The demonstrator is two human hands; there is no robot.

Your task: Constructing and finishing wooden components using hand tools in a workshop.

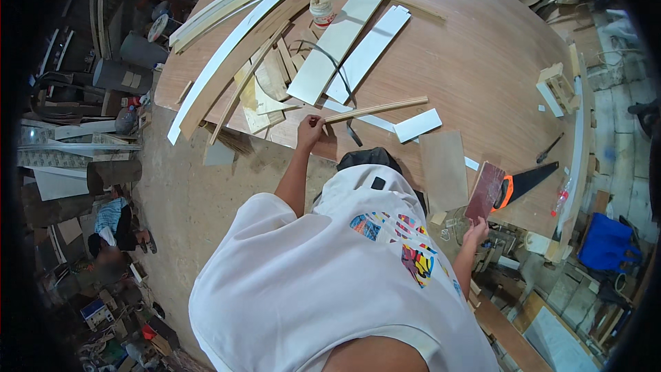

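Note:
My left hand (311, 131) is closed on the near end of a thin wooden strip (379, 108), which points away to the right over the table's edge area. My right hand (476, 232) grips the lower end of a short reddish-brown board (486, 191). Just right of that board lies a handsaw (531, 183) with a black blade and orange handle, partly covered by the board. A flat grey-brown panel (444, 169) rests between my hands at the table edge. Beyond the strip is a small white board piece (418, 125), with a dark curved strap (352, 132) near my left hand.
Long white and wooden boards (344, 38) spread over the left of the table (475, 48), around a white tub (321, 11). Wood blocks (556, 89) and a plastic bottle (561, 200) sit at the right. Another person (113, 227) is low at the left, among clutter.

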